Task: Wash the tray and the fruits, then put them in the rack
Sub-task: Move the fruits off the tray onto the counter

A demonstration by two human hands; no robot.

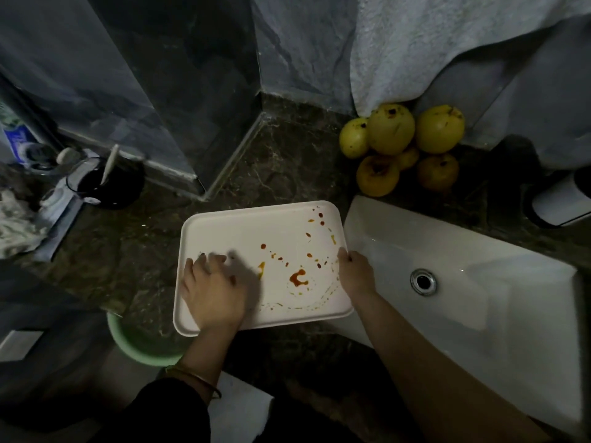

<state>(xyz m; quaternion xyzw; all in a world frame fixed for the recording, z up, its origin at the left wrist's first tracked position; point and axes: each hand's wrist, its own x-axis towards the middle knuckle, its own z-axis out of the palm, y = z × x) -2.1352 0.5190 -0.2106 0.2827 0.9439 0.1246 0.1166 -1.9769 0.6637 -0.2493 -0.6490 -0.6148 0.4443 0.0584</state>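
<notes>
Your left hand (212,289) lies palm down on the left part of a white rectangular tray (256,225), fingers spread and relaxed on its surface, a little blurred. Your right hand (355,273) grips the tray's right rim, fingers curled over the edge. Orange-red sauce stains (299,278) are spattered over the tray's right half, with one larger blot near its front. The tray rests on a dark marbled counter (271,161), its right edge just beside a white sink (499,314) with a round metal drain (423,281). Yellow fruits (390,129) with dark specks sit in a small pile on the counter behind the sink's back corner, well apart from the tray, touching the bottom of a pale towel (415,43) that hangs above them. At far left a dark cup (108,187) holds a pale stick-like thing. A green basin (140,346) shows below the counter's front edge, under the tray's near left corner. A thin bangle (195,378) circles your left wrist.
</notes>
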